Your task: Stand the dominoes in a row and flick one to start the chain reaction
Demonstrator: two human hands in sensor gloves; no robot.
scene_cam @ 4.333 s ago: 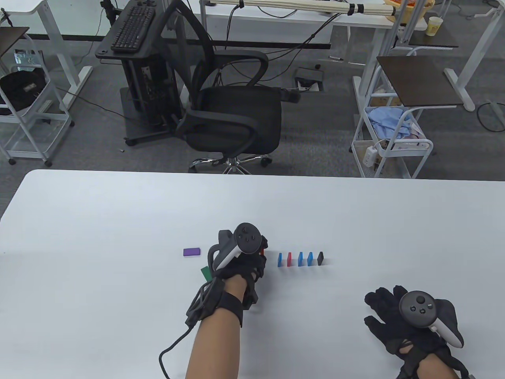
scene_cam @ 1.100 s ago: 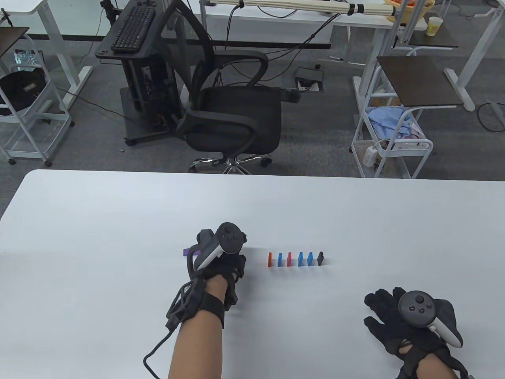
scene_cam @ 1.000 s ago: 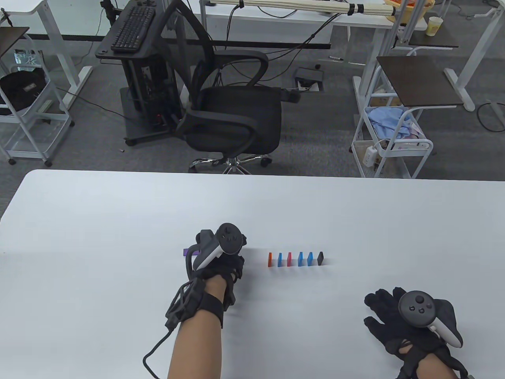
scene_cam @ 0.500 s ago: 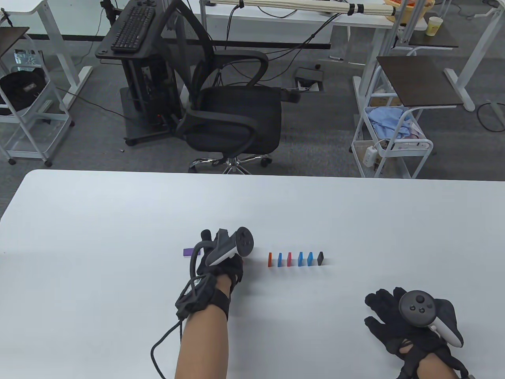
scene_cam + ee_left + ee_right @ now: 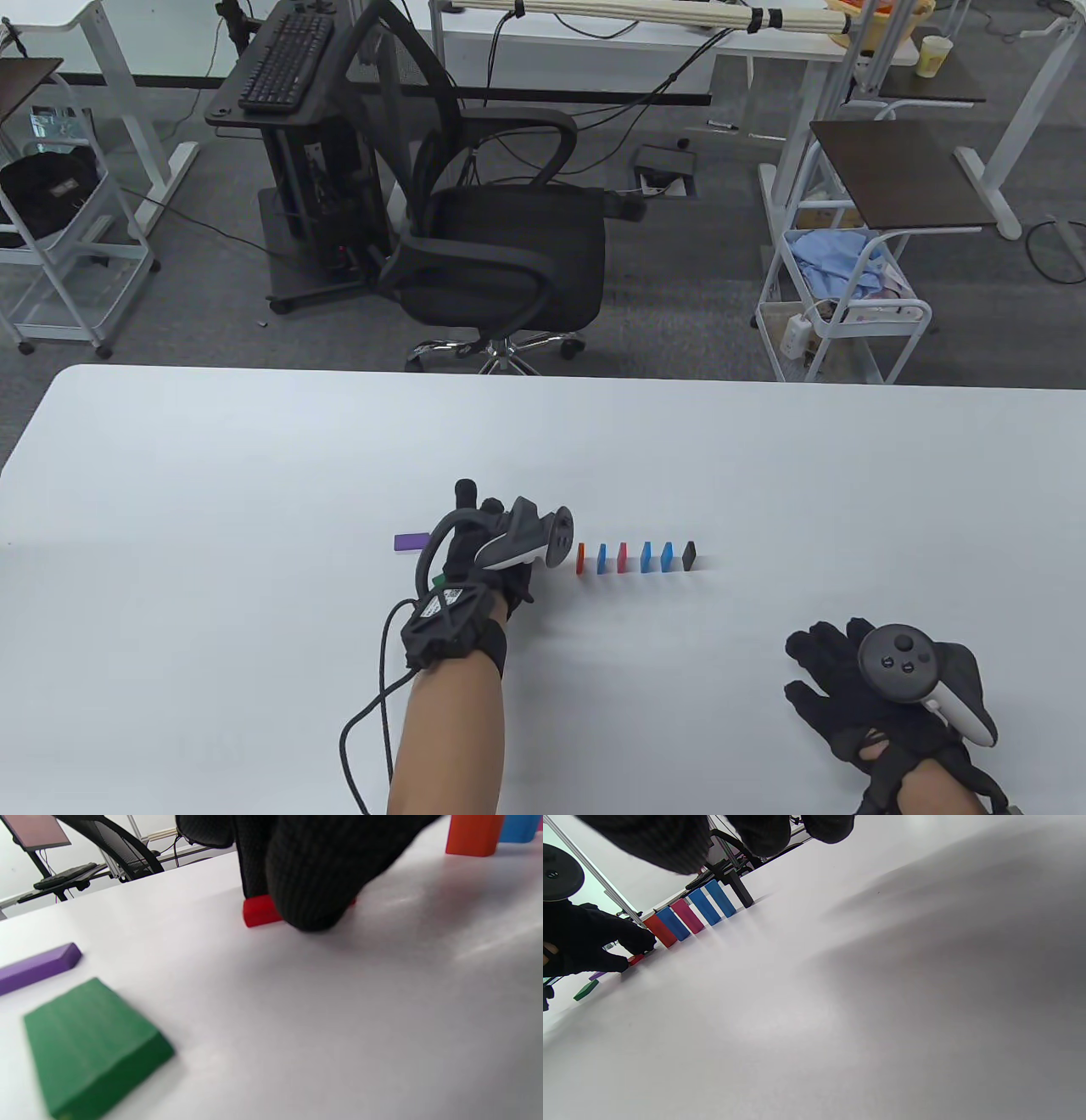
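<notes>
Several dominoes stand in a row (image 5: 635, 557), from an orange one (image 5: 581, 558) on the left to a black one (image 5: 689, 556) on the right. Just left of the row, my left hand (image 5: 501, 560) is rolled onto its side. In the left wrist view its thumb and a finger (image 5: 305, 878) pinch a red domino (image 5: 258, 910) that lies flat on the table. The tracker hides that domino in the table view. A purple domino (image 5: 411, 541) and a green one (image 5: 93, 1048) lie flat further left. My right hand (image 5: 836, 671) rests flat, fingers spread, holding nothing.
The white table (image 5: 254, 475) stretches wide around the row. A cable (image 5: 373, 713) trails from my left wrist toward the near edge. Beyond the far edge stand an office chair (image 5: 501, 255) and carts.
My left hand has shifted right toward the row and rolled so the tracker faces right; its fingers now close on the red domino. The row and my right hand have not moved.
</notes>
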